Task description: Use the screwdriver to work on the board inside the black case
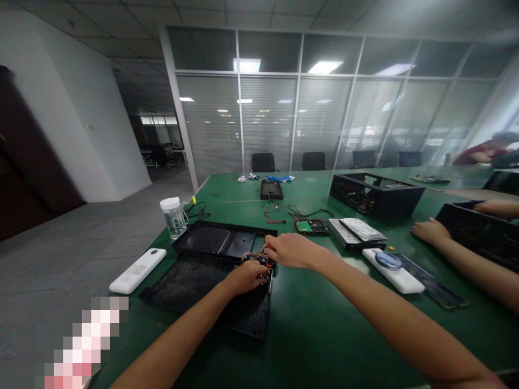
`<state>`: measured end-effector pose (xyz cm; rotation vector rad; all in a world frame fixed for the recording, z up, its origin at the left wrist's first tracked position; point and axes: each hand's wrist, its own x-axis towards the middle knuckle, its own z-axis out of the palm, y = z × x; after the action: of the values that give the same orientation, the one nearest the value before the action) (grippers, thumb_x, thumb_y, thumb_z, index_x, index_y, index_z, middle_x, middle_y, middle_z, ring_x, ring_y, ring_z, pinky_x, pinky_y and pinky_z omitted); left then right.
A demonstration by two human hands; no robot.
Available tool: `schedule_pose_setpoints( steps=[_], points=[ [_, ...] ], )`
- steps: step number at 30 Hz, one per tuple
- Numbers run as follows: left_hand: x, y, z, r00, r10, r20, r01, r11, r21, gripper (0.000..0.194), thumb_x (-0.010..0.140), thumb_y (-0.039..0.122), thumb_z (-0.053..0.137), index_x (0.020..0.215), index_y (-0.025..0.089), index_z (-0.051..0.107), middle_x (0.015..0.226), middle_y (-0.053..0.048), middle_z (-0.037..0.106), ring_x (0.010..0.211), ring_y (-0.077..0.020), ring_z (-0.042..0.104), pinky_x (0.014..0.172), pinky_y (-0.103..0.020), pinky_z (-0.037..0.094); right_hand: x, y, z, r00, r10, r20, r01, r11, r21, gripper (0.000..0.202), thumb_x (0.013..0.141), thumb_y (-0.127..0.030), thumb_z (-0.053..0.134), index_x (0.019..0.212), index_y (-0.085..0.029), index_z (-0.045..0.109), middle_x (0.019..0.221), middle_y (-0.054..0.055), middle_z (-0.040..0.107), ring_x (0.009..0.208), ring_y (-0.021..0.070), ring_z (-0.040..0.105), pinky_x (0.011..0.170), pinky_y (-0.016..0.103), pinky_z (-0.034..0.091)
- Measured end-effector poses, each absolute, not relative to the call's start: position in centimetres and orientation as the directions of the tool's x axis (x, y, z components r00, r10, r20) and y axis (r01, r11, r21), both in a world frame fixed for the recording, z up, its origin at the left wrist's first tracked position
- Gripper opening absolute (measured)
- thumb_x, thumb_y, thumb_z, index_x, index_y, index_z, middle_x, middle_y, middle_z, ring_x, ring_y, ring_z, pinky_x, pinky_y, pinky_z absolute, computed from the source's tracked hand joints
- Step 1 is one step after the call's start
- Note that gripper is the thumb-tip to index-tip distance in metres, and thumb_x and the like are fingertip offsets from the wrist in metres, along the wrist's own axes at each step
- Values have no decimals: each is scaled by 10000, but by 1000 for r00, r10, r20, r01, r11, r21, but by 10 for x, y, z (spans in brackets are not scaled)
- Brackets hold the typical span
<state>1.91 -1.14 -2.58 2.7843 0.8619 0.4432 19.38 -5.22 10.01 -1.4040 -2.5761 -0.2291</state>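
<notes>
A black plastic casing [178,281] lies opened out on the green table, its farther half [206,237] a shallow tray with a round recess. At the casing's right side runs a bundle of thin red and brown wires [252,255]. My right hand [294,250] comes in from the right, its fingers pinched on the wires. Just nearer to me, my left hand [248,276] is closed over the casing's right edge, fingers curled. Whatever those left fingertips hold is too small and hidden to make out.
A clear bottle [173,220] and a white power bank [138,270] stand left. On the right are a circuit board [311,227], a metal drive [357,233], another white device [393,270] and a black computer case [375,194]. A co-worker's hand [432,232] rests beside another black case [478,229].
</notes>
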Motion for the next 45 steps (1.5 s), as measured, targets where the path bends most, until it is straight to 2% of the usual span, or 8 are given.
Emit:
schedule_pose_setpoints(
  steps=[16,21,24,26,30,33,40,45],
  points=[
    [19,-14,-23,778,596,197,541,-796,272,128,770,159,591,892,192,609,860,-17,614,868,-164,546,767,-239,373,199,-54,105,-469,875,121,880,450,151,627,869,-584,205,851,-138,645,832,173,663,811,277,625,678,334,416],
    [17,-15,-25,779,588,217,532,-804,266,229,787,175,581,1013,207,582,893,-23,605,880,-160,542,793,-238,384,240,-29,73,-432,877,213,849,475,-232,516,846,-572,331,748,-153,616,669,77,619,650,184,594,603,276,418],
    [17,-17,-24,774,587,236,538,-807,243,247,800,186,568,1046,204,566,917,-35,589,880,-160,537,792,-238,391,283,-15,27,-369,926,84,556,292,-778,479,817,-583,390,818,-148,592,519,-15,514,439,105,477,446,226,391],
    [17,-18,-23,791,567,229,527,-822,217,193,818,183,539,1007,194,576,906,-41,583,875,-159,535,785,-237,394,307,-9,-5,-220,974,51,210,99,-973,457,803,-566,435,913,-150,587,491,-46,481,385,82,418,408,219,389],
    [17,-18,-21,843,496,208,467,-867,176,140,850,164,474,914,180,598,865,-45,587,872,-159,531,791,-243,393,323,-4,-36,35,999,26,-394,38,-918,281,733,-391,634,912,-180,583,740,3,610,542,80,534,581,242,500],
    [17,-18,-20,844,492,213,455,-868,199,133,850,161,474,901,176,597,864,-44,591,873,-156,529,797,-242,394,310,-4,-38,21,999,44,-549,48,-834,269,649,-263,728,844,-189,559,785,-10,602,680,94,580,733,269,504],
    [17,-21,-14,831,510,222,426,-840,337,129,813,171,548,910,174,633,874,-28,634,849,-135,558,796,-212,397,281,-14,-47,-65,998,26,-450,-6,-893,327,631,-338,725,679,-200,432,575,-85,428,426,44,385,440,195,383],
    [16,-20,-19,883,466,51,424,-840,338,101,768,178,602,791,220,691,743,20,676,700,-110,592,687,-177,401,288,-16,-34,-74,973,219,-127,209,-970,433,797,-548,461,573,-178,439,621,-19,485,483,81,432,518,252,409]
  ],
)
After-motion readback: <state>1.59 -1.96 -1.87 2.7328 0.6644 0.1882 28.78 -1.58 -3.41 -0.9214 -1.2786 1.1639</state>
